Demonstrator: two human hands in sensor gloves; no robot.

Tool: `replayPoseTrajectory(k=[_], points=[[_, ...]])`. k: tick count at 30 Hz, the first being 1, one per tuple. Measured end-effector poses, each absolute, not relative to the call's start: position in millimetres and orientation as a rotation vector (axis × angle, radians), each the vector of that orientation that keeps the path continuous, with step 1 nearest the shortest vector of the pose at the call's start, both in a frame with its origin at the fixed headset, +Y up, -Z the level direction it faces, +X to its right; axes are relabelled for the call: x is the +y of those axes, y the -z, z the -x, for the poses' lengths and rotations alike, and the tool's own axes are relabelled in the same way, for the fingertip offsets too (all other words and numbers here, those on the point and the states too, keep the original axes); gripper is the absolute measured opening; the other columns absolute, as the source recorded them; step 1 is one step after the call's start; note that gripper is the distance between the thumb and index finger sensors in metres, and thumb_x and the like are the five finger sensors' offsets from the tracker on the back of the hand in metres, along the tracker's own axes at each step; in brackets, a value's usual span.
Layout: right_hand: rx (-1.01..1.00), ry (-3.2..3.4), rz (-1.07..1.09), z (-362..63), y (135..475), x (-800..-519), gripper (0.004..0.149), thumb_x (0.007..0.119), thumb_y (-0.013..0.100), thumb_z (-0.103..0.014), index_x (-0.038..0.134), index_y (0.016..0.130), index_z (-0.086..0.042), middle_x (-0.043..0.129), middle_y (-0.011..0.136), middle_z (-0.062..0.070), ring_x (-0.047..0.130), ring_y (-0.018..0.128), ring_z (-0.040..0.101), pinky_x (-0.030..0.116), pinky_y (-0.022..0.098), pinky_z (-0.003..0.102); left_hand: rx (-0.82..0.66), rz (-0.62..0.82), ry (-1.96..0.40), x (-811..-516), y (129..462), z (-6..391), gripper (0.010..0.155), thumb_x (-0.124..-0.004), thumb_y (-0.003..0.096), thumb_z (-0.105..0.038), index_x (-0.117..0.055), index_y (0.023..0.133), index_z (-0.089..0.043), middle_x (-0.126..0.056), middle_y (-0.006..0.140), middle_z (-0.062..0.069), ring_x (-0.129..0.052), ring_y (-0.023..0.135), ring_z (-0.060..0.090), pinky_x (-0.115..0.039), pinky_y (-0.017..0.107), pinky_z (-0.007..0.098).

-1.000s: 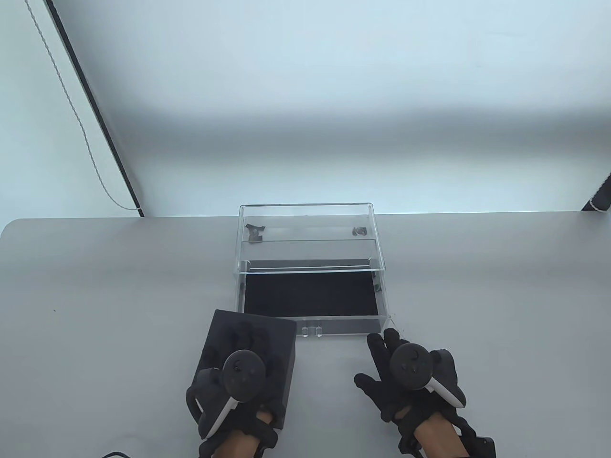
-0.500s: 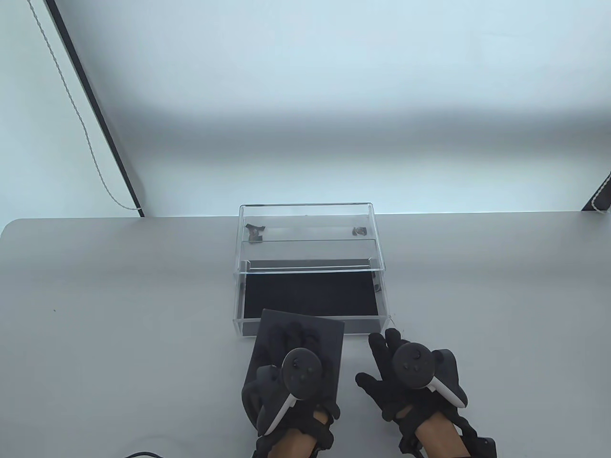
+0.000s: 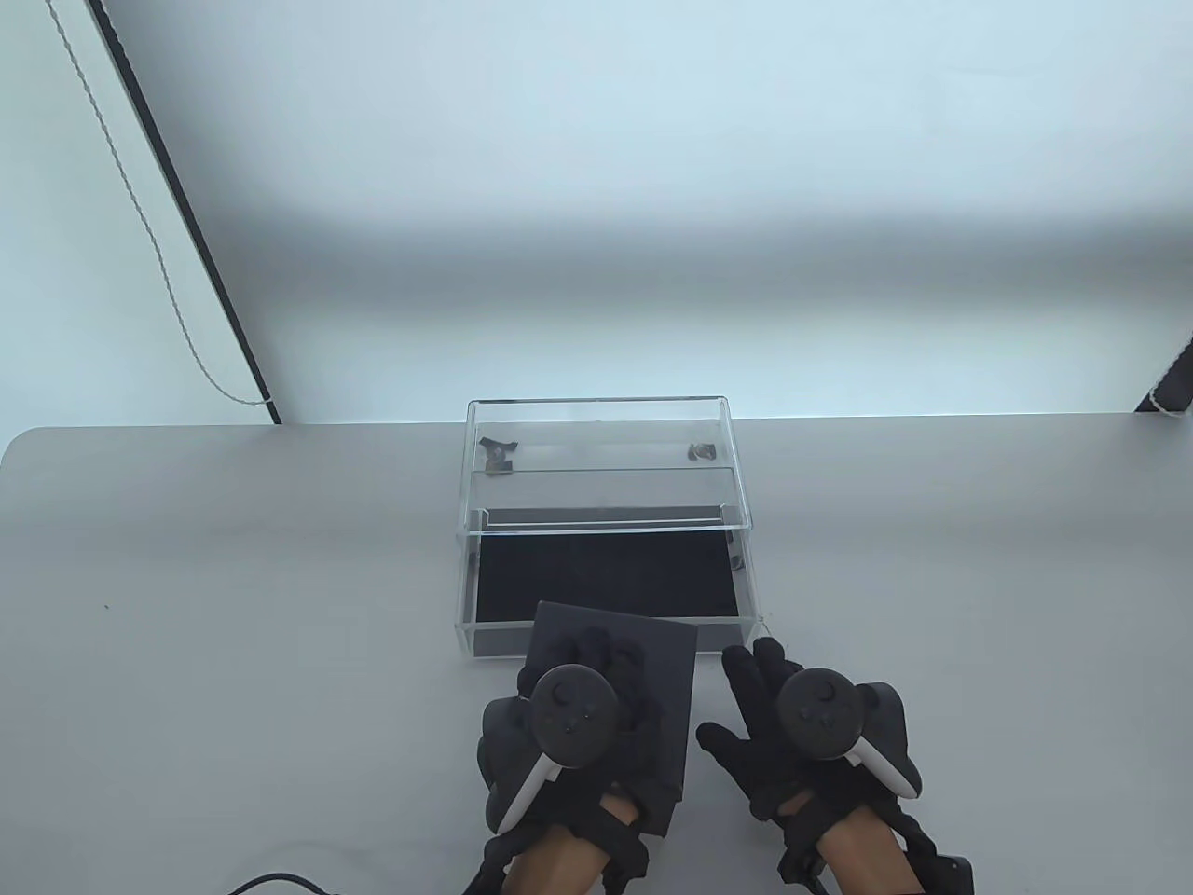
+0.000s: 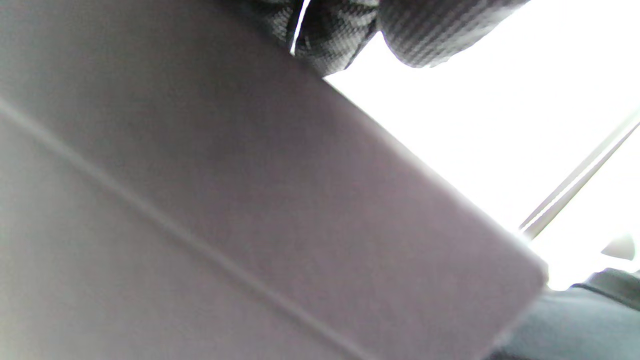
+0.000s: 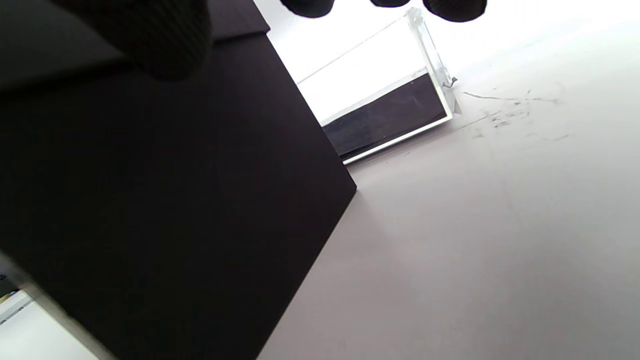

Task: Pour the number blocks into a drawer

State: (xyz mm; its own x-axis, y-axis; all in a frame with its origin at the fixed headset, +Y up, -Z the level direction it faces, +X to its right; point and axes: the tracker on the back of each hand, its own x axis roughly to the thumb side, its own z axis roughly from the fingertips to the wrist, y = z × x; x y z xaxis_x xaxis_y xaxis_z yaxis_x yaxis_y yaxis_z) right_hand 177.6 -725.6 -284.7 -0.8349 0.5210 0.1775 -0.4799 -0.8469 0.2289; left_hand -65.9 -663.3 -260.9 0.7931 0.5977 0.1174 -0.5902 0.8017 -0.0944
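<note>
A black box [image 3: 666,657] is held in my left hand [image 3: 587,667], which grips it from above. The box's far edge overlaps the front wall of the open clear drawer [image 3: 606,571], which has a black lining. The box fills the left wrist view [image 4: 250,200], with my fingers [image 4: 330,35] at the top. No number blocks show; the box hides its contents. My right hand [image 3: 746,699] is open with spread fingers on the table, just right of the box and near the drawer's front right corner. The right wrist view shows the box [image 5: 150,200] and that drawer corner [image 5: 435,95].
The drawer slides out of a clear acrylic case [image 3: 596,438] at the table's far edge. Two small dark pieces [image 3: 499,454] [image 3: 702,452] lie in the case's upper level. A black cable [image 3: 270,881] lies at the near edge of the grey table [image 3: 233,578].
My left hand has carried the black box to the right and forward, from left of the drawer front to over its front edge. My right hand has barely moved.
</note>
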Motion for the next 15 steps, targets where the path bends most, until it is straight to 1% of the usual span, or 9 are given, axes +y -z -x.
replayPoseTrajectory(k=[6,9,15], points=[[0.216,-2.560,-0.318,-180,284,-723,0.085,0.072,0.044,-0.061,0.032,0.105,-0.019,0.027,0.112,0.021,0.038,0.097,0.056,0.028,0.062,0.078,-0.176,0.022,-0.657,-654,269,100,0.067,-0.062,0.0472,-0.052,-0.050,0.105,-0.021,-0.038,0.119,0.011,-0.028,0.108,0.039,-0.019,0.073,0.065],[0.214,-2.560,-0.317,-179,285,-724,0.084,0.072,0.044,-0.061,0.032,0.105,-0.019,0.027,0.112,0.021,0.038,0.097,0.056,0.028,0.063,0.078,-0.172,0.029,-0.659,-656,281,118,0.067,-0.062,0.0469,-0.053,-0.050,0.105,-0.021,-0.040,0.119,0.012,-0.029,0.108,0.040,-0.021,0.073,0.066],[0.202,-2.540,-0.314,-180,285,-722,0.083,0.071,0.044,-0.061,0.034,0.105,-0.019,0.028,0.111,0.021,0.039,0.097,0.056,0.029,0.062,0.077,-0.152,0.057,-0.778,-669,298,150,0.068,-0.065,0.0466,-0.053,-0.050,0.105,-0.022,-0.042,0.118,0.011,-0.031,0.108,0.040,-0.023,0.074,0.066]])
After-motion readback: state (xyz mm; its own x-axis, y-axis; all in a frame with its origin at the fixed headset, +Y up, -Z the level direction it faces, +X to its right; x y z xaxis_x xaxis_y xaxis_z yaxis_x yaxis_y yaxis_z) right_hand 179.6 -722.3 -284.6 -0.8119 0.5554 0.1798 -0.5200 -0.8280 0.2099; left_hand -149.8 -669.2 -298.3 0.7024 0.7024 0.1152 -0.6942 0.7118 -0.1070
